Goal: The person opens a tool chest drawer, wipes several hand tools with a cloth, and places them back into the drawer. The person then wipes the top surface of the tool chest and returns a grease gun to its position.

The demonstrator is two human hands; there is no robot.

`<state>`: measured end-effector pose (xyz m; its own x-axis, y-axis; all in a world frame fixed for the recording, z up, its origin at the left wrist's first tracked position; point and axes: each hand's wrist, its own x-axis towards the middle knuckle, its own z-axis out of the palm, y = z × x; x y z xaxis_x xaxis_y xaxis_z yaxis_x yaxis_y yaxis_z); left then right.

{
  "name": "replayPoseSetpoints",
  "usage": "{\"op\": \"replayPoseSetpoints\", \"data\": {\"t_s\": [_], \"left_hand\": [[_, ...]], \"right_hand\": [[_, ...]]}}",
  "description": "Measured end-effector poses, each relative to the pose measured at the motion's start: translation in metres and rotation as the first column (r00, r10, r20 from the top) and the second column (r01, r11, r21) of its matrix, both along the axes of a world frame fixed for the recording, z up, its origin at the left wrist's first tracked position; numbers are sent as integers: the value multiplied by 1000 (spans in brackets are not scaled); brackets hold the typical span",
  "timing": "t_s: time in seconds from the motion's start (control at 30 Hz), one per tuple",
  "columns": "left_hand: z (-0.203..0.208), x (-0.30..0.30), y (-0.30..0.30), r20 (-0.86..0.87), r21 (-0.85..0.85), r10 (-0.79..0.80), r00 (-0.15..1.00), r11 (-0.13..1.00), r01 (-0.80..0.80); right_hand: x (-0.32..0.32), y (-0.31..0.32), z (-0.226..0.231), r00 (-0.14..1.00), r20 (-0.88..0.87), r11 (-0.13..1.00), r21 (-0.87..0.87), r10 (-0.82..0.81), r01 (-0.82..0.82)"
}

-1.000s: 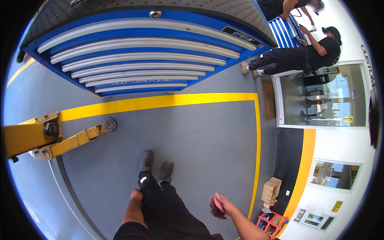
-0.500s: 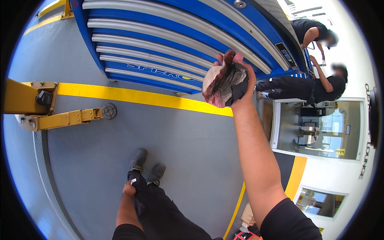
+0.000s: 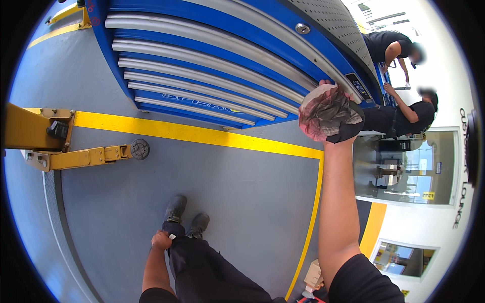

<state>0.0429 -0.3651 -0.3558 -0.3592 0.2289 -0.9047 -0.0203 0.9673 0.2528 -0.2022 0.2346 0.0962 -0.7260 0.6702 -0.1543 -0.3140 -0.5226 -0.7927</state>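
My right hand (image 3: pixel 345 145) is raised with the arm stretched out, closed around a crumpled, stained rag (image 3: pixel 323 113), pinkish and grey with a dark patch. The rag hides most of the palm; a few fingertips show beyond its upper edge. Behind it stands a blue tool cabinet (image 3: pixel 202 53) with long silver drawer pulls; whether rag and cabinet touch, I cannot tell. My left hand (image 3: pixel 160 240) hangs low beside my dark trousers (image 3: pixel 202 267), its fingers curled. A small white bit (image 3: pixel 172 236) shows at its fingertips, too small to name.
A yellow lift arm (image 3: pixel 91 155) with a round black pad (image 3: pixel 140 149) extends from the left. A yellow floor line (image 3: pixel 192 132) runs before the cabinet. Two people (image 3: pixel 417 116) in dark clothes work at the far right, near a glass door (image 3: pixel 404 166). A cardboard box (image 3: pixel 313 275) sits lower right.
My right hand has moved right with the rag, which now spreads wider and covers more of the hand. My left hand stays low by the trousers, shifted slightly.
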Motion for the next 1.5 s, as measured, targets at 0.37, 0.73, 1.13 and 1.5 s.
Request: {"op": "replayPoseSetpoints", "data": {"t_s": [0.37,0.73,1.13,1.5], "left_hand": [[-42,48,-50,147,-16,-306,941,950,311],[14,27,-22,65,-13,483,873,875,-483],[-27,60,-49,37,152,-360,932,924,351],[-53,7,32,134,-70,-19,991,997,29]], "right_hand": [[46,27,-27,951,-165,961,-46,262,-273],[129,-101,56,974,-46,317,941,-220,116],[83,-232,76,957,278,-405,867,-88,-289],[99,-196,81,960,261,-345,896,-98,-278]]}}
